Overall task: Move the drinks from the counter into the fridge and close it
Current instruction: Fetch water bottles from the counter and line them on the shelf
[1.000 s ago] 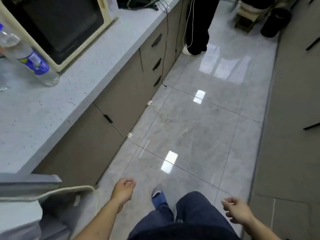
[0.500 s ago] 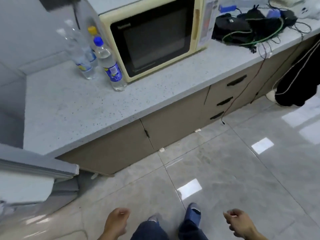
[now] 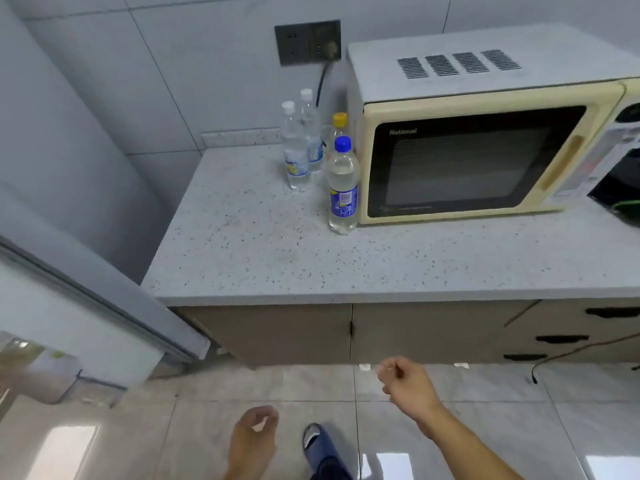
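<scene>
Four bottles stand upright on the counter, clustered just left of the microwave. The fridge door stands open at left. Below the counter edge, left hand and right hand hang loosely curled, holding nothing.

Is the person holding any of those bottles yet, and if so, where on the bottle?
No. The left hand and right hand hang loosely curled over the floor, gripping nothing. The four bottles stand untouched on the counter.
</scene>
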Demonstrator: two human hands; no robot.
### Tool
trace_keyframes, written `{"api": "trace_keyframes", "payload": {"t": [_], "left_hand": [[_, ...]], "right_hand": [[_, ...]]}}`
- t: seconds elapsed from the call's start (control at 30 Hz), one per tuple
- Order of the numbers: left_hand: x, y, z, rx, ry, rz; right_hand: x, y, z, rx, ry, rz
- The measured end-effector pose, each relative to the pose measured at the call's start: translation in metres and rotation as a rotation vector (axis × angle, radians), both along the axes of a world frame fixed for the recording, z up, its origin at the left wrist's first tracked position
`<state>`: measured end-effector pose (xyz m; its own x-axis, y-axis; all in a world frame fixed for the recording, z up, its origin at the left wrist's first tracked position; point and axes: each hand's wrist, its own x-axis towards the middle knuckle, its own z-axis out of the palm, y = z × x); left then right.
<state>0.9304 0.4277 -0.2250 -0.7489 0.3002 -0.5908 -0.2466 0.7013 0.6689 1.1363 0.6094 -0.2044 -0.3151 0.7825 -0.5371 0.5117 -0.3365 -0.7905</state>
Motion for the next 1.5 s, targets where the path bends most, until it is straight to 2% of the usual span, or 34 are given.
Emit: {"api": "trace_keyframes", "payload": {"t": [0.17,0.33,0.47,0.57,0.7,0.87,0.97,1.1,1.2,1.3,1.5], "left_hand": [[-0.028,0.092,0.036,0.293,0.105,0.01],[-0.073,0.18,0.107,0.548,0.226,0.0],[-0.112,0.242,0.16,0.656,0.309,-0.005],[-0.135,0.286,0.19,0.694,0.362,0.011],[-0.162,0.348,0.219,0.639,0.467,-0.093],[-0.193,0.405,0.239,0.371,0.733,-0.376],[-0.208,0.435,0.245,0.267,0.836,-0.455],[-0.223,0.466,0.243,0.158,0.864,-0.516],[-0.227,0.476,0.235,0.097,0.894,-0.608],[-0.222,0.472,0.225,0.114,0.964,-0.593],[-0.222,0.428,0.21,0.242,0.996,-0.431]], "right_hand": [[-0.073,0.058,0.068,0.19,0.098,0.158],[-0.136,0.109,0.151,0.533,0.119,0.321],[-0.185,0.153,0.213,0.773,0.224,0.355],[-0.217,0.194,0.25,0.826,0.27,0.318],[-0.256,0.258,0.285,0.914,0.225,0.324],[-0.286,0.334,0.312,1.006,0.041,0.401],[-0.306,0.363,0.316,1.007,-0.061,0.498],[-0.337,0.392,0.309,1.069,-0.266,0.677],[-0.355,0.41,0.299,1.072,-0.519,0.839],[-0.367,0.422,0.287,1.022,-0.671,0.936],[-0.383,0.417,0.267,1.062,-0.703,0.997]]}}
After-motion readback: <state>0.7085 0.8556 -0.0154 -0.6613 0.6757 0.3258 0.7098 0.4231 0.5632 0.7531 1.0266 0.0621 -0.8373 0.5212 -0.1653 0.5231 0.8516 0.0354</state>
